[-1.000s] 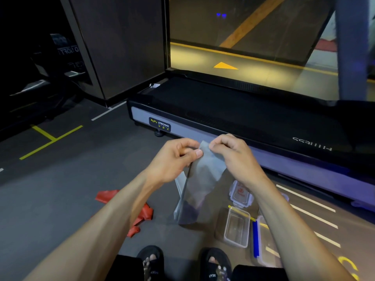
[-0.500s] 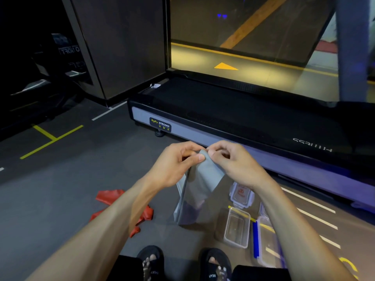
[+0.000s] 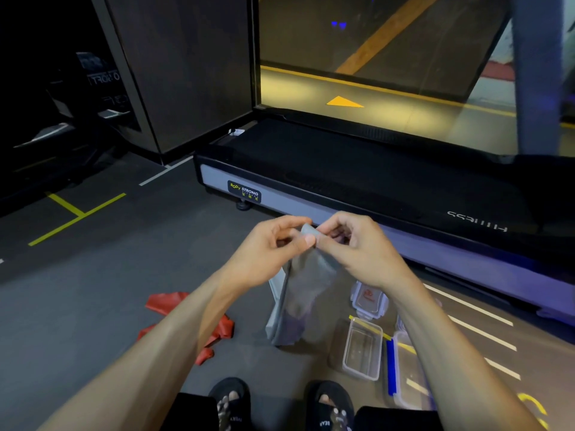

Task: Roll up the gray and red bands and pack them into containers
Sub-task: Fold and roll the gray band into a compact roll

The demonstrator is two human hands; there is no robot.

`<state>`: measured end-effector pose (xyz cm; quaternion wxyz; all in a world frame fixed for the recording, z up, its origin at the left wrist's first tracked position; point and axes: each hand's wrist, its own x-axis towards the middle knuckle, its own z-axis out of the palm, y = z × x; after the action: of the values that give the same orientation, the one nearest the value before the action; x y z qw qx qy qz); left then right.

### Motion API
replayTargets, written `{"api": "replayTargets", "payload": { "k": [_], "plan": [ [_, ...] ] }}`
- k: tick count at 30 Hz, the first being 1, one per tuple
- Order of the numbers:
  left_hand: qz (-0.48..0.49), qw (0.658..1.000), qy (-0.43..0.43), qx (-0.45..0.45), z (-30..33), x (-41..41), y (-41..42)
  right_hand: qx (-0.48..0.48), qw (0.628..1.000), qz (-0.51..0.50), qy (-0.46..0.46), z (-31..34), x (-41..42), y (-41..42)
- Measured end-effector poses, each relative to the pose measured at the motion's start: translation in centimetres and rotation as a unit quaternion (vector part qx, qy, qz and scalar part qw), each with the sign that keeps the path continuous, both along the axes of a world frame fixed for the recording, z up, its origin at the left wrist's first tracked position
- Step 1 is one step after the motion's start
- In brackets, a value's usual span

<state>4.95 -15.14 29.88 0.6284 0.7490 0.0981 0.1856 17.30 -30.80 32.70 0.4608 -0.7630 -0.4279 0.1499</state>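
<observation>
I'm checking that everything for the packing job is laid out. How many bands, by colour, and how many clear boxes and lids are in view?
Gray band: 1, pinched at its top by both hands
Red band: 1, on the floor
Clear open box: 1
Clear lids: 2, one red-printed, one blue-edged
Total: 5

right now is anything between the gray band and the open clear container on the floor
Nothing visible: the translucent gray rubber band, pinched by both hands, hangs just left of the empty clear plastic container, with only bare floor between them.
</observation>
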Motion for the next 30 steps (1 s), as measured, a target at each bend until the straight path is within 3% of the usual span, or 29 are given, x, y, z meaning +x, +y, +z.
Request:
{"api": "replayTargets", "payload": {
  "k": [5,13,23,30],
  "plan": [
    [-0.004,0.999,0.002,0.035,-0.5,0.2,0.1,0.003,1.0,-0.012,0.006,0.0,0.2,0.0],
    [-0.029,0.999,0.013,-0.008,-0.3,0.2,0.5,-0.004,1.0,-0.009,0.017,0.6,-0.2,0.0],
    [-0.014,0.999,-0.028,0.037,0.5,0.0,0.8,-0.022,0.999,-0.008,0.045,0.6,-0.2,0.6],
    [-0.015,0.999,-0.04,-0.024,0.3,-0.1,0.3,-0.01,0.999,0.0,0.049,1.0,-0.3,0.5]
  ]
}}
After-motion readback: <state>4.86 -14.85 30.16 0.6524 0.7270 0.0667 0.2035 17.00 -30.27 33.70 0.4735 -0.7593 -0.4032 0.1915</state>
